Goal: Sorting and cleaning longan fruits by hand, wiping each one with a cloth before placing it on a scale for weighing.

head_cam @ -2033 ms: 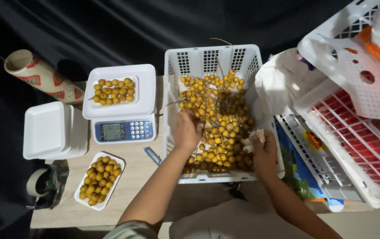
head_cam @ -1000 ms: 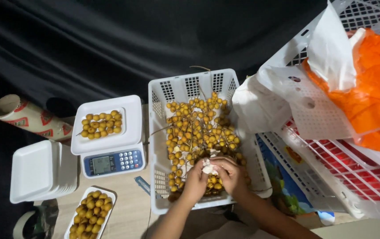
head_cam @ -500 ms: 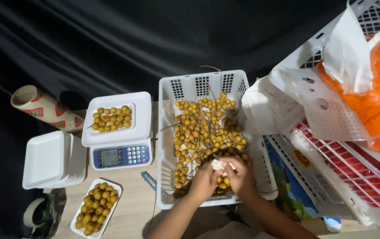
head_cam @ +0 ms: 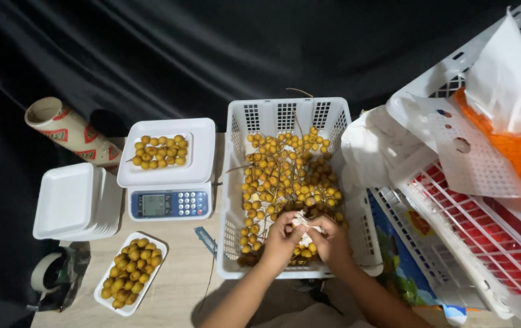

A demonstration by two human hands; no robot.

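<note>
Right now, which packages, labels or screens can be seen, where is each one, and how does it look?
Scale screen: front of the white scale, left of the white basket; small grey rectangle beside blue keys.
Foam trays: white stack, left of the scale.
Printed roll: far left, beige tube with red marks.
Colourful printed sheet: right of the basket, blue with green and red.
Both hands pinch something pale over the basket.

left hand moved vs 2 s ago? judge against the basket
Yes. The left hand has come back from the middle of the white basket to its near edge, and now meets the right hand on a small white piece.
</note>
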